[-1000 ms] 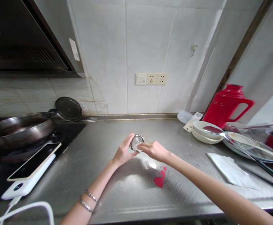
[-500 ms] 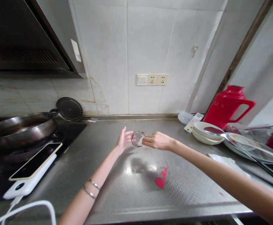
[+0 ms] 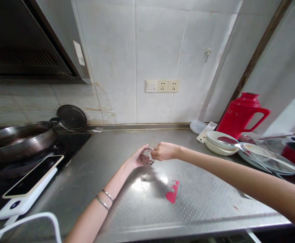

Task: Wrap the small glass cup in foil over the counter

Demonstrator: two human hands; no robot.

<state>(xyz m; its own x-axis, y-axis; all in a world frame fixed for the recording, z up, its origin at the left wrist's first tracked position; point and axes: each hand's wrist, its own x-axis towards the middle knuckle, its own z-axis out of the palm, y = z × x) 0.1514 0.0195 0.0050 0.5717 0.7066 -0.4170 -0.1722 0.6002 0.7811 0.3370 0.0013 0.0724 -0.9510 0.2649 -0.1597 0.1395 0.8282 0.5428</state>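
Left hand: since half a second ago the left hand (image 3: 135,160), then spread at the ring's edge, has closed in around its left side; the right hand (image 3: 165,151) stays opposite.
Round ring-like thing: a small see-through piece with a shiny rim (image 3: 143,162), held up over the middle of the counter (image 3: 104,148), between the hands; its exact kind is unclear.
Grip: left fingers and palm cradle the rim, likely to steady it; right fingertips are pinched together at its right side, with something whitish (image 3: 150,156) there, perhaps thin and soft. Whether they clamp the rim too, I cannot tell.
Red scrap: the ragged red piece (image 3: 172,193) lies flat below the hands, out of their way.
Phone: it (image 3: 34,175) rests on a white device (image 3: 28,199) with a cable, partly over the hob.
Dark disc: leans on the wall (image 3: 72,118) behind the pan (image 3: 23,143), which props it upright enough to stand.
Bowls: stacked (image 3: 219,148) beside the red flask (image 3: 238,118), probably to save room.
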